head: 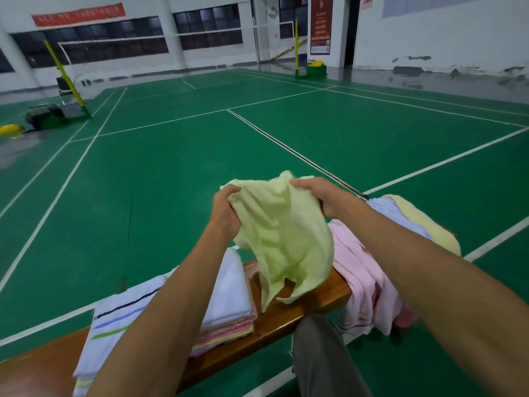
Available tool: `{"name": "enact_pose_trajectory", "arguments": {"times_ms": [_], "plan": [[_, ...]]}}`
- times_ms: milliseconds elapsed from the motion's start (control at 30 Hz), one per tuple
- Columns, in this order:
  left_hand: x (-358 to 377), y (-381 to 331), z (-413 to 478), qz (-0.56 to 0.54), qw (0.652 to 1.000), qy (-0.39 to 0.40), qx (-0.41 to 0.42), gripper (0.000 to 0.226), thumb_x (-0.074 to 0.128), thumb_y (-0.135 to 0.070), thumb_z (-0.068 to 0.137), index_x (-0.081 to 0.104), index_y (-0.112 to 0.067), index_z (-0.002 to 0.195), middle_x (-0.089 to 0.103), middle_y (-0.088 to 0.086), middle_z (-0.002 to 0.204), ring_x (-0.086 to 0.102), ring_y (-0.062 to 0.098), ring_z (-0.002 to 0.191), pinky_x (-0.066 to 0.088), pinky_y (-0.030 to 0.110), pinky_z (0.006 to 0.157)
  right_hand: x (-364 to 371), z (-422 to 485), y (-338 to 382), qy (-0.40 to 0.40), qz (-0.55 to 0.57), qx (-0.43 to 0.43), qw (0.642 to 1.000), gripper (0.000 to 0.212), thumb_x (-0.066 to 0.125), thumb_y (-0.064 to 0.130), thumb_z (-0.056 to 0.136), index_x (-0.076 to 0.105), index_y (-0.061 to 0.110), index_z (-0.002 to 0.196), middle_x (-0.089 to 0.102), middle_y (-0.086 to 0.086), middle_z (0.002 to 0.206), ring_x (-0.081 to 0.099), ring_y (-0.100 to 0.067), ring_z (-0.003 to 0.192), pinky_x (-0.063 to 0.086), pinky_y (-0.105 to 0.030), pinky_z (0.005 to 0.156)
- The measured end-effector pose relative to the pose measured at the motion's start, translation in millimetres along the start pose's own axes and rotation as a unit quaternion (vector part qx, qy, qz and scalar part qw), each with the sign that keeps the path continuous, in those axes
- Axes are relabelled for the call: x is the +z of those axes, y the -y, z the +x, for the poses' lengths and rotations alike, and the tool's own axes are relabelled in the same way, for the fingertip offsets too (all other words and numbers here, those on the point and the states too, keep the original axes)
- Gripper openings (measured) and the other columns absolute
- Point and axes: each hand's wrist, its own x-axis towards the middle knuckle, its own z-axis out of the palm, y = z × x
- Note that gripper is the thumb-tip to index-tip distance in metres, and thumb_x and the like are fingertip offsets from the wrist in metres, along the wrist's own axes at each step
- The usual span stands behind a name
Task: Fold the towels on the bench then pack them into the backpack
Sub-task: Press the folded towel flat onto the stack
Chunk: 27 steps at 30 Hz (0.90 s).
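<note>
From the head camera, both hands are raised over a polished wooden bench (286,319) and are clamped on one pale green towel (283,239); the left hand (224,209) bunches its upper left edge, the right hand (320,196) grips the upper right edge, the two held a little apart with the cloth sagging between them — its lower corners hang down to just touch the bench top. Below the left forearm a stack of folded towels (229,299) lies on the bench, white on top with pink and patterned layers beneath; further to the left of that arm lies a white towel with dark, blue and green stripes (114,319). Under and beyond the right forearm an unfolded heap drapes over the bench end: a pink towel (360,279), a pale blue-white one (392,213) and a yellow one (423,222). A knee in grey trousers (317,353) shows below the hands, near the bench edge. Beyond the hands stretches a green badminton court (171,167) marked with white lines; yellow-green net posts (67,78) stand far off to the left and right, with dark windows (94,41) and a red banner (78,14) on the far white wall — the backpack cannot be seen.
</note>
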Motion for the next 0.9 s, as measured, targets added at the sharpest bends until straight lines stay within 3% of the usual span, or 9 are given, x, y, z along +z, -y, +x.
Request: {"name": "enact_pose_trajectory", "arguments": {"times_ms": [100,167,267,400,533,633,700,800,900], "plan": [[-3,4,0,-0.023,0.998,0.047,-0.02,0.033,0.063,-0.031,0.093,0.067,-0.002,0.108,0.073,0.017,0.104,0.068,0.032,0.101,0.053,0.045,0.095,0,-4,9,-0.02,0.033,-0.014,0.999,0.026,0.066,0.029,0.095,0.068,0.009,0.112,0.074,-0.015,0.104,0.071,-0.029,0.089,0.058,-0.04,0.081],[-2,11,7,0.04,0.999,0.003,-0.028,0.049,0.074,-0.036,0.088,0.066,0.0,0.119,0.072,0.019,0.114,0.071,0.032,0.103,0.056,0.048,0.094,0,-4,12,-0.031,0.037,-0.016,0.999,0.032,0.059,0.041,0.099,0.07,0.012,0.106,0.075,-0.014,0.1,0.072,-0.029,0.089,0.058,-0.041,0.081],[-1,17,17,0.186,0.975,-0.119,-0.038,0.053,0.086,-0.021,0.075,0.064,0.002,0.118,0.073,0.021,0.107,0.072,0.028,0.082,0.062,0.04,0.073,-3,1,13,-0.067,0.057,-0.031,0.996,0.048,0.045,0.053,0.104,0.069,0.011,0.103,0.075,-0.013,0.1,0.072,-0.029,0.091,0.057,-0.04,0.085],[0,13,17,0.205,0.959,-0.192,-0.025,0.039,0.073,-0.012,0.086,0.05,-0.001,0.116,0.064,0.016,0.103,0.063,0.028,0.085,0.058,0.039,0.078,-13,-9,26,-0.081,0.055,-0.043,0.994,0.035,0.059,0.044,0.098,0.07,0.012,0.091,0.075,-0.009,0.085,0.072,-0.026,0.078,0.058,-0.035,0.075],[-10,4,27,0.217,0.95,-0.223,-0.005,0.037,0.069,-0.01,0.085,0.052,0.001,0.116,0.063,0.017,0.102,0.062,0.028,0.079,0.054,0.034,0.065,-33,-7,35,-0.109,0.036,-0.053,0.992,0.027,0.065,0.036,0.096,0.068,0.01,0.089,0.074,-0.009,0.087,0.071,-0.025,0.078,0.059,-0.039,0.081],[-11,-1,35,0.225,0.948,-0.226,0.009,0.017,0.067,-0.01,0.091,0.056,-0.003,0.101,0.065,0.016,0.105,0.065,0.029,0.086,0.059,0.04,0.082,-38,-10,39,-0.131,-0.11,-0.012,0.985,0.032,0.072,0.032,0.093,0.065,0.003,0.105,0.074,-0.014,0.098,0.072,-0.027,0.081,0.06,-0.046,0.086],[-9,-6,37,0.244,0.94,-0.237,0.019,0.025,0.061,-0.015,0.091,0.056,-0.002,0.112,0.065,0.017,0.112,0.066,0.033,0.096,0.058,0.049,0.09,-42,-13,48,-0.169,-0.091,-0.033,0.981,0.034,0.076,0.033,0.091,0.065,0.004,0.106,0.073,-0.012,0.091,0.071,-0.025,0.074,0.062,-0.043,0.077],[-7,-13,39,0.258,0.933,-0.249,0.025,0.035,0.048,-0.019,0.093,0.054,-0.002,0.124,0.064,0.018,0.116,0.065,0.036,0.097,0.059,0.054,0.086,-49,-14,52,-0.187,-0.086,0.017,0.978,0.041,0.071,0.043,0.092,0.065,0.007,0.111,0.072,-0.011,0.09,0.07,-0.025,0.074,0.061,-0.043,0.074],[-2,-19,37,0.251,0.94,-0.229,0.027,0.028,0.048,-0.015,0.098,0.054,0.0,0.12,0.064,0.017,0.109,0.062,0.03,0.083,0.059,0.041,0.071,-52,-26,47,-0.145,-0.127,0.092,0.977,0.043,0.06,0.046,0.099,0.06,0.004,0.1,0.069,-0.013,0.08,0.068,-0.025,0.073,0.058,-0.042,0.076]]}}
